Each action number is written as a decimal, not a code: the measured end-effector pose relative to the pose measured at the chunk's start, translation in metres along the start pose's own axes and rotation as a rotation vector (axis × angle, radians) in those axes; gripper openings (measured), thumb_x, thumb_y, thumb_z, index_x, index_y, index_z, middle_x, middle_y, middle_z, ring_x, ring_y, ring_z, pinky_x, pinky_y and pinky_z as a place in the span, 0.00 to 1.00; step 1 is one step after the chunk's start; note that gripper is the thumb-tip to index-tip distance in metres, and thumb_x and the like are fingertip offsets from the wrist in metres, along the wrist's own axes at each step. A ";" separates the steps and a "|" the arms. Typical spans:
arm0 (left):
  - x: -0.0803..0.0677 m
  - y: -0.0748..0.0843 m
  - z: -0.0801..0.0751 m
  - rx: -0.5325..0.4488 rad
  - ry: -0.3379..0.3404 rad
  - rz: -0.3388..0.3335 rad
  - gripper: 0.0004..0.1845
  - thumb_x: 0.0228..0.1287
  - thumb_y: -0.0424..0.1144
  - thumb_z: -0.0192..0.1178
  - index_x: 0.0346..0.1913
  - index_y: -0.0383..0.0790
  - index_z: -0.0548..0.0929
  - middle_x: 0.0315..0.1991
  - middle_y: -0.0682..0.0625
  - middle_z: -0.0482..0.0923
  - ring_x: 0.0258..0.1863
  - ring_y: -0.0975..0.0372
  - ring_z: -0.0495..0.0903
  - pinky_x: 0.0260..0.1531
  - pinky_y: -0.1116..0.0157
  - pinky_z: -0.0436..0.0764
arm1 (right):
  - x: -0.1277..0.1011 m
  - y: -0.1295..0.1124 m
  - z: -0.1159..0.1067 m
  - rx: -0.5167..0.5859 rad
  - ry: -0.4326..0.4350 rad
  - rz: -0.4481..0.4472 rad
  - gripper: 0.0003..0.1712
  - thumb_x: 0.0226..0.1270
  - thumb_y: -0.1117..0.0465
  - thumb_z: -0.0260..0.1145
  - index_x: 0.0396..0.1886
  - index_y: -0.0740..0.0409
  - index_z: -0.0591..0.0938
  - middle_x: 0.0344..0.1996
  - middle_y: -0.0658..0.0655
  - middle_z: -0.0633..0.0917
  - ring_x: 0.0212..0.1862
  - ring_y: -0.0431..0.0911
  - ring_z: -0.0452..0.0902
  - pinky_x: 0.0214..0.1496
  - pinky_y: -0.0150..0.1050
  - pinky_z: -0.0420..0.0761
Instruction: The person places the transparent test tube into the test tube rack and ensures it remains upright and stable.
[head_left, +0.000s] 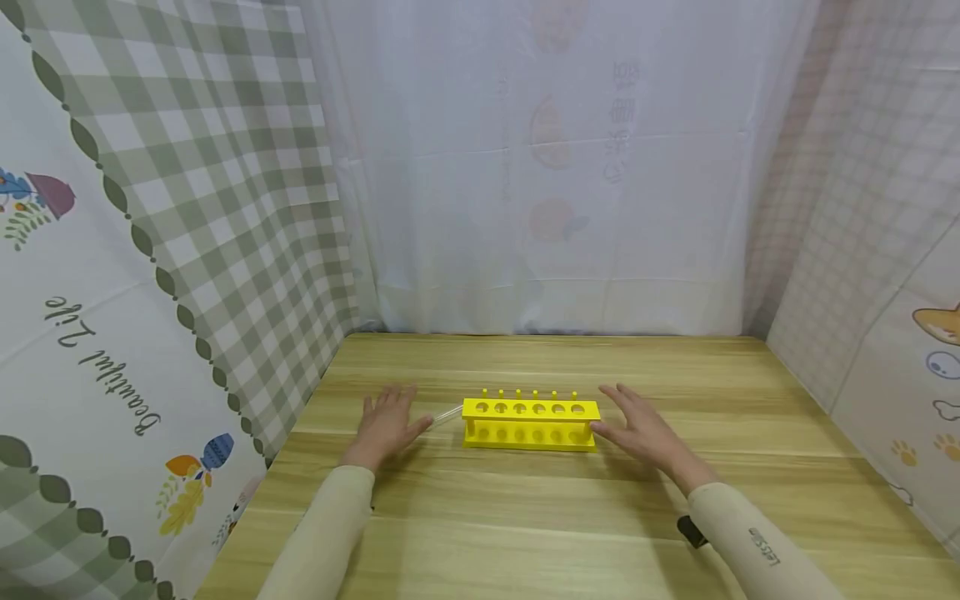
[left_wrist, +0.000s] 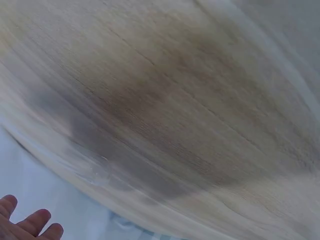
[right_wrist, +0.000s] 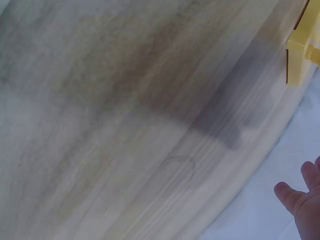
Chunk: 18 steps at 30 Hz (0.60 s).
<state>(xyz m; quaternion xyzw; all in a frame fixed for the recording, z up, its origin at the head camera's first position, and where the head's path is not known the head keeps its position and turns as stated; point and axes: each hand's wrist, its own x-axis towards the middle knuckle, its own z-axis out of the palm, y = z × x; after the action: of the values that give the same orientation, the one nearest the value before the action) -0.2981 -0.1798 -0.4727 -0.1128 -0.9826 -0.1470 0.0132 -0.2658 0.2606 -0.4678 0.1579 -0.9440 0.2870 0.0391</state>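
Observation:
A yellow test tube rack (head_left: 531, 410) stands near the middle of the table, with a row of round holes in its top and several short pegs along its back. Between its left end and my left thumb lies a thin, clear tube (head_left: 448, 414). My left hand (head_left: 386, 429) is spread low over the table, the thumb tip right at the tube's near end. Close to the rack's right end is my right hand (head_left: 643, 429), its fingers extended and its thumb beside the rack. In the right wrist view, one end of the rack (right_wrist: 298, 52) shows at the upper right.
The wood-grain table (head_left: 525, 525) reaches back to a white curtain (head_left: 555, 208). A checked cloth (head_left: 225, 150) hangs on the left, and a pale printed cloth (head_left: 862, 292) on the right. Something small and black (head_left: 692, 531) shows by the right sleeve.

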 end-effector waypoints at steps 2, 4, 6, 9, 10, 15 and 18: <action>0.001 0.001 0.001 0.003 -0.002 0.005 0.40 0.71 0.59 0.56 0.75 0.38 0.62 0.74 0.32 0.56 0.74 0.40 0.51 0.69 0.35 0.42 | 0.000 -0.001 0.000 0.025 -0.005 0.008 0.43 0.71 0.40 0.62 0.75 0.61 0.62 0.73 0.75 0.55 0.70 0.74 0.52 0.63 0.75 0.57; 0.002 0.002 0.002 0.014 0.001 0.013 0.39 0.70 0.59 0.56 0.75 0.38 0.63 0.73 0.32 0.57 0.74 0.40 0.52 0.68 0.34 0.44 | 0.001 -0.001 0.000 0.048 -0.009 0.017 0.42 0.71 0.40 0.61 0.74 0.61 0.64 0.73 0.75 0.55 0.71 0.74 0.52 0.63 0.75 0.57; 0.003 0.003 0.003 0.021 0.003 0.019 0.38 0.70 0.58 0.57 0.74 0.38 0.64 0.73 0.33 0.58 0.74 0.41 0.53 0.68 0.34 0.45 | 0.001 -0.002 0.000 0.063 -0.012 0.021 0.41 0.72 0.40 0.61 0.73 0.60 0.65 0.73 0.75 0.56 0.71 0.73 0.52 0.63 0.75 0.57; 0.004 0.004 0.005 0.018 0.009 0.029 0.38 0.69 0.57 0.59 0.73 0.38 0.65 0.72 0.33 0.60 0.73 0.40 0.55 0.68 0.34 0.46 | 0.002 -0.002 0.001 0.082 -0.015 0.014 0.38 0.73 0.42 0.60 0.72 0.61 0.67 0.73 0.75 0.57 0.71 0.73 0.52 0.63 0.74 0.58; 0.004 0.005 0.006 0.015 0.009 0.030 0.38 0.69 0.57 0.59 0.73 0.38 0.65 0.72 0.34 0.60 0.73 0.40 0.55 0.68 0.34 0.47 | 0.002 -0.002 0.001 0.090 -0.017 0.010 0.37 0.73 0.42 0.60 0.72 0.60 0.68 0.72 0.75 0.58 0.70 0.73 0.53 0.63 0.74 0.58; 0.005 0.009 0.006 0.017 0.015 0.043 0.36 0.69 0.55 0.60 0.72 0.39 0.67 0.71 0.35 0.63 0.72 0.41 0.57 0.68 0.35 0.49 | 0.004 -0.003 0.003 0.122 -0.028 0.001 0.33 0.74 0.44 0.60 0.69 0.60 0.72 0.71 0.76 0.60 0.69 0.74 0.55 0.61 0.73 0.63; 0.006 0.011 0.006 0.011 0.017 0.047 0.34 0.69 0.54 0.61 0.72 0.40 0.68 0.71 0.36 0.64 0.72 0.42 0.59 0.68 0.35 0.50 | 0.004 -0.004 0.004 0.138 -0.036 0.014 0.32 0.74 0.44 0.60 0.68 0.60 0.73 0.71 0.76 0.60 0.69 0.74 0.56 0.61 0.72 0.64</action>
<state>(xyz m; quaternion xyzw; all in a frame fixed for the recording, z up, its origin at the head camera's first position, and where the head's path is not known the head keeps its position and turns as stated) -0.3012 -0.1663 -0.4744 -0.1344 -0.9803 -0.1424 0.0256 -0.2688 0.2541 -0.4684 0.1587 -0.9235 0.3490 0.0092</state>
